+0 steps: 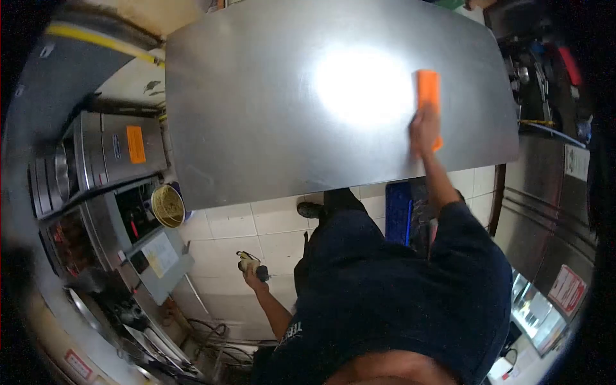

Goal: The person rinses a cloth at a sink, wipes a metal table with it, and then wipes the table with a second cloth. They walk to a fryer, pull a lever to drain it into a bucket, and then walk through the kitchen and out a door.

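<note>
My right hand (425, 131) is closed around a long orange piece (428, 86) that looks like a folded cloth. It lies against the right half of a broad stainless steel table (256, 122), and blur softens the hand's edges. One orange end shows beyond the knuckles and a small bit shows near the wrist. Low on the other side, away from the table, my left hand (251, 274) grips a small pale yellow and black object (250, 262). Its exact kind is too small to make out.
Steel equipment (131, 151) with an orange label stands left of the table. A yellow-lined round container (168, 205) sits below it. Under the table's front edge is a blue bin or tray (398, 212) on the tiled floor (276, 221). Utensils (542, 80) crowd the right side.
</note>
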Motion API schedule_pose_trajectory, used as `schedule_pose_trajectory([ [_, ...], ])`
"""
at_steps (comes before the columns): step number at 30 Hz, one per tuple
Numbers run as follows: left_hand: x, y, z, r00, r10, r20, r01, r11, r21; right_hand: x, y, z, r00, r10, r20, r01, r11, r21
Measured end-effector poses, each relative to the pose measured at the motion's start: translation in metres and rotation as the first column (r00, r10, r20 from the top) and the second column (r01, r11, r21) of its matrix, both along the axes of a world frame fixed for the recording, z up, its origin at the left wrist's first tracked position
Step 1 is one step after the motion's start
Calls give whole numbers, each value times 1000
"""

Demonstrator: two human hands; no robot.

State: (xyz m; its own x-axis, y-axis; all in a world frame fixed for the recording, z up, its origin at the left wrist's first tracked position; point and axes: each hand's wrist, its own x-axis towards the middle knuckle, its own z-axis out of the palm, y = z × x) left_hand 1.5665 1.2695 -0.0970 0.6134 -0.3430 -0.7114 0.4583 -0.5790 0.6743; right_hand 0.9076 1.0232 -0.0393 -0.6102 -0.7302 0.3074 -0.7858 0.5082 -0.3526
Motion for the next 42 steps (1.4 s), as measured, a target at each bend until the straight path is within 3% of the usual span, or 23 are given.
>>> schedule_pose_trajectory([
  [4,-5,-22,23,996,-81,-27,79,995,-68,-75,-78,-60,880,-406,-245,440,892,103],
  [5,-1,-27,32,988,-145,-54,142,989,-48,-17,-108,-23,758,-270,-593,542,767,343],
  [6,-4,-36,33,984,-165,-63,163,986,-32,19,-125,-21,721,138,-679,341,782,522],
  [8,-10,-49,39,975,-203,-94,202,979,-21,127,-176,-74,970,-117,-211,145,981,126],
  [9,-13,-58,42,970,-217,-109,215,976,-34,195,-202,-64,988,150,39,-142,976,-163],
  [10,-23,-69,47,988,-148,-42,150,988,39,262,-205,-53,694,208,-689,-275,961,13],
  [11,-33,-79,48,996,-76,36,71,992,106,325,-220,-32,821,563,91,-549,823,-145],
  [12,-33,-75,49,989,-143,-40,144,989,28,356,-221,-14,414,764,495,-870,493,-32],
  [15,3,-56,22,989,-50,-140,62,995,82,480,-273,-79,264,957,121,-856,290,-429],
  [16,-20,-68,39,976,-129,175,88,971,223,496,-294,-97,251,960,120,-831,278,-482],
  [17,32,-43,40,854,-213,-474,214,975,-53,504,-302,-103,239,961,139,-801,276,-531],
  [18,20,-48,62,860,-224,-458,235,971,-35,445,-332,-68,150,931,333,-878,281,-389],
  [20,-33,-72,96,923,-137,360,-49,885,463,357,-412,-50,231,773,591,-941,332,-66],
  [23,-33,-111,94,966,-165,199,83,927,367,167,-478,-46,534,781,324,-719,621,-311],
  [24,-37,-129,89,968,-195,160,131,931,342,94,-488,-39,699,686,200,-691,720,-56],
  [28,-58,-202,85,939,-327,107,286,915,285,-173,-422,-67,996,89,-2,-89,996,-2],
  [29,-63,-218,78,931,-353,97,318,911,262,-193,-362,-1,964,-49,262,109,970,-218],
  [30,-71,-235,74,922,-378,81,351,907,232,-272,-300,-36,999,-6,-35,-1,981,-196],
  [33,-81,-266,66,908,-415,55,400,899,178,-303,-190,-10,801,-499,332,578,788,-210],
  [34,-82,-274,62,904,-425,47,413,897,160,-305,-153,16,782,-563,267,581,814,18],
  [35,-79,-280,60,901,-431,44,421,896,144,-300,-118,22,806,-551,216,585,799,-143],
  [36,-76,-282,58,901,-432,40,425,897,127,-320,-74,-21,733,-602,-316,645,763,45],
  [42,-36,-260,41,907,-421,-16,421,905,57,-219,61,-4,407,-879,-248,908,419,7],
])
